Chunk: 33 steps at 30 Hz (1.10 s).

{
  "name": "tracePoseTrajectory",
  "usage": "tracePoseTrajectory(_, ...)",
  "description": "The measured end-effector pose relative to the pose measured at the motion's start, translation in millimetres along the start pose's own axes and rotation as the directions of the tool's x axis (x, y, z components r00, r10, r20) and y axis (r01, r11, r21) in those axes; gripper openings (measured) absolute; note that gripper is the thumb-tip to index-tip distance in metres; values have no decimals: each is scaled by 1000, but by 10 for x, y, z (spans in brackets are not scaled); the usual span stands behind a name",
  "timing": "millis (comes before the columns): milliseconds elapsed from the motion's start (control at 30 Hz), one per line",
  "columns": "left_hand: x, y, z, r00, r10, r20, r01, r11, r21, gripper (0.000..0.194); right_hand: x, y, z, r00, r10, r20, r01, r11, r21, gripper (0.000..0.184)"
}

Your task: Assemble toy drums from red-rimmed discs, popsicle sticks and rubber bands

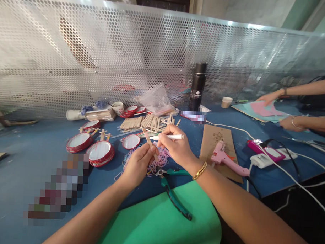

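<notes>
Here left hand [138, 164] fingers pinch wooden stick [148, 140]; right hand [177, 149] fingers grip white pen [169, 137].

black flask [198, 86]: white label "fashion cup" (small, partly blurred).

The pliers [173, 193] lie partly on a foam sheet [161, 225] at the table's near edge, with a heap of rubber bands [157, 162] just behind them. Left of the bands sit round lids [100, 152]; behind lies a pile of craft sticks [143, 122]. To the right a glue gun [225, 159] rests on cardboard [215, 138], a flask [198, 86] standing farther back.
</notes>
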State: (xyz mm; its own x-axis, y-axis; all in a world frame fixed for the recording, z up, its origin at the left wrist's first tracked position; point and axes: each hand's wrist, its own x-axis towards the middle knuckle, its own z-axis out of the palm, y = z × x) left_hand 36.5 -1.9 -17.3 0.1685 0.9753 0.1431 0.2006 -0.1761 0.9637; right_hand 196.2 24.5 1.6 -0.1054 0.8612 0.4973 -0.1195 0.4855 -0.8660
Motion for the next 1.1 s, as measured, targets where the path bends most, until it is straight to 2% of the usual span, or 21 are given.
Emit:
tracePoseTrajectory(100, -2, -10, -9, 1000, 0, -10, 0, 1000, 23, 48, 1, 2, -8, 1000, 8, -29, -9, 1000, -21, 22)
tracePoseTrajectory(267, 6, -17, -16, 1000, 0, 0, 0, 1000, -14, 50, -1, 6, -2, 1000, 9, 7, -9, 1000, -6, 22)
tracePoseTrajectory(400, 1, 9, -18, 1000, -5, -14, 5, 1000, -4, 52, -1, 17, -3, 999, 17, -35, -17, 1000, 7, 20)
tracePoseTrajectory(567, -2, 40, -16, 1000, -4, -17, 4, 1000, -14, 53, -1, 14, 0, 1000, 30, 8, -30, 1000, -6, 20)
tracePoseTrajectory(700, 0, 53, -15, 999, -18, -27, 18, 1000, -6, 52, 6, 17, -12, 999, 20, -27, -20, 1000, -6, 20)
tracePoseTrajectory(1100, -2, 35, -17, 1000, -11, -21, 11, 1000, -7, 51, -2, -10, 4, 1000, 19, -1, -19, 1000, -19, 20)
